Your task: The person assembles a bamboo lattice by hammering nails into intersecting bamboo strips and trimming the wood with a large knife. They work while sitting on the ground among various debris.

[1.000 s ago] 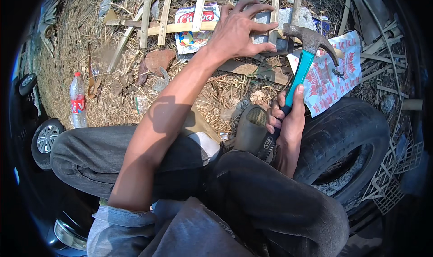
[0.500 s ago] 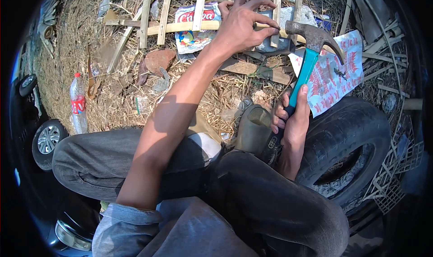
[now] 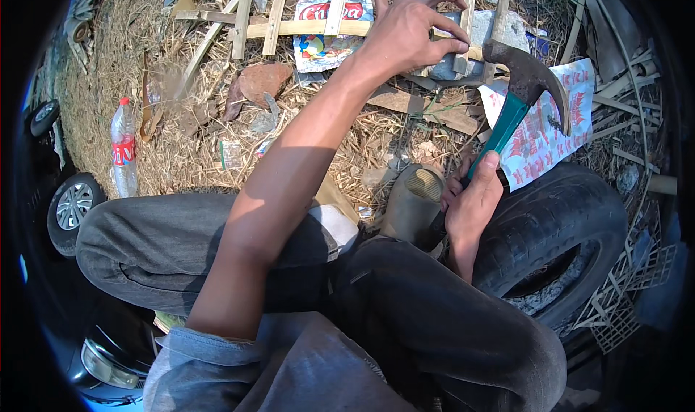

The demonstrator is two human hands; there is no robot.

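Note:
My right hand [image 3: 474,198] is wrapped round the teal handle of a claw hammer [image 3: 528,79]. Its metal head hovers beside the strip and slats, close to my left fingertips. My left hand [image 3: 413,36] reaches over a pale horizontal wooden strip [image 3: 304,28], thumb and index finger pinched together by an upright slat [image 3: 469,0]; whatever sits between them is too small to make out. Several other slats, such as a pale slat [image 3: 338,3], cross the strip to the left. A red-and-white printed sheet [image 3: 528,151] lies right of the hammer, with small dark nail-like pieces on it.
A black tyre [image 3: 557,202] lies at my right, near bamboo lattice scraps [image 3: 626,303]. A reddish stone [image 3: 264,83], a snack wrapper [image 3: 311,61] and a plastic bottle [image 3: 124,151] are on the straw-covered ground. A pale block [image 3: 507,32] lies behind the slats. A dark car [image 3: 108,325] stands left.
The hammer has tilted, its handle leaning further right and its head turning downward. My left hand keeps its pinch by the slat. The whole view has shifted slightly.

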